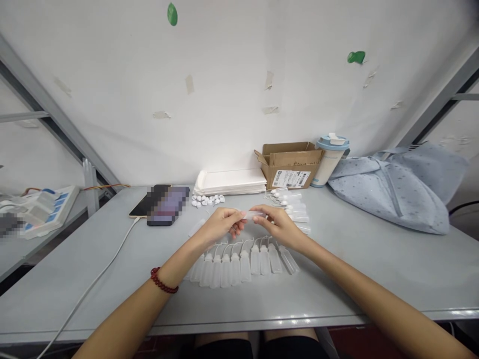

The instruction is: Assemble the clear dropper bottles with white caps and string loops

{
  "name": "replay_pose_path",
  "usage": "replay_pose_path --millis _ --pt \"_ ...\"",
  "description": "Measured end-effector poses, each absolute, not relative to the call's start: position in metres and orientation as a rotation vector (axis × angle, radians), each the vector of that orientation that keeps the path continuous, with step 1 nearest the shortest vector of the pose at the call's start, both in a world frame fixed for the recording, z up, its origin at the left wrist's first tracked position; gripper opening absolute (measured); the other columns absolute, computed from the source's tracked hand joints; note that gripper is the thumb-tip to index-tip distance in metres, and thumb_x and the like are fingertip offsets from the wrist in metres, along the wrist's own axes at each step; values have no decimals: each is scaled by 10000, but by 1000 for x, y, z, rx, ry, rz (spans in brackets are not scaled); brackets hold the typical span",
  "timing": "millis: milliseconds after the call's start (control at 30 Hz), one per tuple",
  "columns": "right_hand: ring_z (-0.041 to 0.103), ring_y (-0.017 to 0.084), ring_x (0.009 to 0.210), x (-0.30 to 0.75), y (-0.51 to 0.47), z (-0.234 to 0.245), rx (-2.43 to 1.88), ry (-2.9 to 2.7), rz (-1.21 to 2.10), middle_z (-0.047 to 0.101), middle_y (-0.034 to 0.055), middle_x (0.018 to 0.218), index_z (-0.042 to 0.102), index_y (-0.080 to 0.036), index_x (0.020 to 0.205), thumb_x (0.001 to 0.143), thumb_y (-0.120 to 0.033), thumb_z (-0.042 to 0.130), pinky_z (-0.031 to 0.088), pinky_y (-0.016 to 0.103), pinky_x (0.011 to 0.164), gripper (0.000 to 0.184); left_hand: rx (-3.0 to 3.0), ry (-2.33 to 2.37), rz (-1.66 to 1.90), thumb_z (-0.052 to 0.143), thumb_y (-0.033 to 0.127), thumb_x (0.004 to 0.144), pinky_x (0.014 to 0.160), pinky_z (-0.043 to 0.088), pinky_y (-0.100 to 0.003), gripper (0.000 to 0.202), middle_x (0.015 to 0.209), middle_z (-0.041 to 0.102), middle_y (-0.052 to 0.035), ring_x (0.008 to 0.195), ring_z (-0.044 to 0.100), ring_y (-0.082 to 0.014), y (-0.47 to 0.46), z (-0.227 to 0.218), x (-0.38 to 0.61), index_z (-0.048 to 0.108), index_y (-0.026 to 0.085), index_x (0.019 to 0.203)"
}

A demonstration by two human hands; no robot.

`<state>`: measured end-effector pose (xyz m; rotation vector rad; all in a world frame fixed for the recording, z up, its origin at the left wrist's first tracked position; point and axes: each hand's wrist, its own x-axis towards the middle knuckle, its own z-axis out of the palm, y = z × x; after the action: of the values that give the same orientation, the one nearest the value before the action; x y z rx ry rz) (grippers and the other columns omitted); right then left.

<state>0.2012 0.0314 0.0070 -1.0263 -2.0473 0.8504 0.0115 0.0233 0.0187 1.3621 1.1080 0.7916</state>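
Observation:
Between both hands, over the middle of the table, lies a small translucent plastic bottle, held sideways. My left hand pinches its left end between thumb and fingers. My right hand grips the other end. Fingers cover both ends, so the cap cannot be made out. Just below the hands, a row of similar bottles with thin white tubes or straps at their tops lies side by side. More such bottles lie behind my right hand. A cluster of small white caps sits beyond my left hand.
At the back stand a stack of white trays, an open cardboard box and a lidded cup. A blue fabric bag lies right. Two phones lie left, with a white cable running to the table's front edge.

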Motion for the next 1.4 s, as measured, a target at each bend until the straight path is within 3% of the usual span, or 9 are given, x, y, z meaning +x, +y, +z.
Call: replay_pose_path --millis 233,533,733,900,1033,1400 --pt "423 111 562 203 31 8 -1028 -2041 924 509 -15 623 611 -158 881 894 -362 432 326 246 550 272 1405 1055 791 640 420 734 562 442 -242 302 673 591 -18 559 521 -96 22 22 12 614 128 658" --pt "310 89 512 205 37 3 -1012 -1853 1213 347 -46 556 477 -166 664 856 -515 437 278 238 497 400 1615 1078 864 589 418 780 592 455 -236 285 695 603 -10 594 544 -105 21 19 15 616 136 751" --pt "375 105 540 200 26 12 -1052 -1974 978 460 -24 596 599 -156 831 891 -442 427 297 241 513 339 1482 1088 783 515 512 813 511 460 -241 425 663 592 -41 583 562 -129 24 17 13 614 115 699" --pt "477 126 599 198 24 10 -1024 -2027 709 578 16 712 595 -155 962 878 -383 485 362 248 555 266 1454 1088 797 532 501 809 514 438 -232 405 579 540 5 512 509 -96 25 17 10 610 121 693" --pt "484 135 610 199 26 7 -986 -2089 574 582 27 705 587 -151 938 903 -353 437 367 263 588 254 1508 1061 829 541 476 805 509 420 -224 386 577 521 17 502 475 -84 24 20 11 567 130 634" --pt "329 95 492 205 30 11 -1046 -1925 1113 329 -59 517 543 -163 748 879 -445 430 276 234 492 331 1763 1115 992 617 333 768 580 437 -215 203 640 566 11 592 521 -101 16 24 17 607 143 700"
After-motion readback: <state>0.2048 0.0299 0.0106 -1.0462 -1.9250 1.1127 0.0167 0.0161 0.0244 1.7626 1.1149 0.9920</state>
